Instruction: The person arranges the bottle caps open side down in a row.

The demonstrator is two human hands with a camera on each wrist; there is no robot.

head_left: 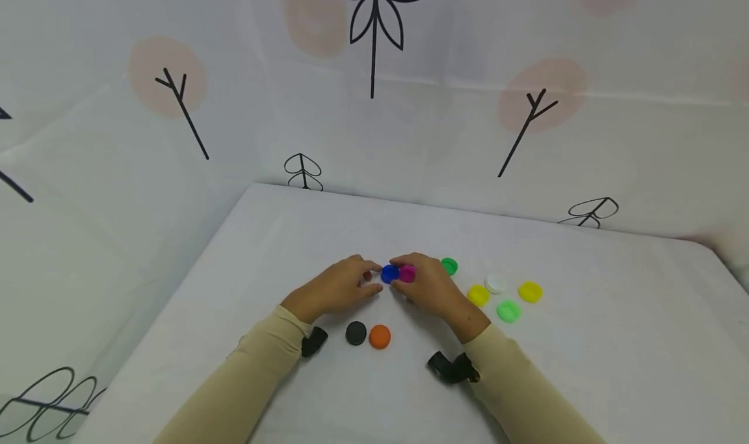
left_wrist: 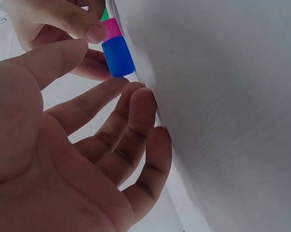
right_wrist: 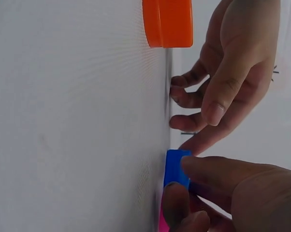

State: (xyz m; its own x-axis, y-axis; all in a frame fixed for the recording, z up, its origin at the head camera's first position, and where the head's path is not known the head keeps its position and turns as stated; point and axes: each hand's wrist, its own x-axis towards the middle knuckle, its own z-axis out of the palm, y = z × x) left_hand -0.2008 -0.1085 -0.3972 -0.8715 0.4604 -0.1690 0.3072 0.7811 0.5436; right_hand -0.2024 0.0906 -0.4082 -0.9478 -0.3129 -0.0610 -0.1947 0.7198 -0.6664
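A blue bottle cap and a magenta bottle cap lie side by side on the white table. My right hand is over the magenta cap, and its thumb and forefinger pinch the blue cap at its edge. My left hand faces it from the left, fingers loosely bent and thumb apart, holding nothing. In the left wrist view its forefinger tip is close by the blue cap; whether it touches cannot be told. The right wrist view shows the right thumb partly covering the blue cap.
Nearer me lie a black cap and an orange cap. Beyond the right hand sit a green cap, yellow caps, a white cap and a light green cap. Patterned cloth hangs behind the table.
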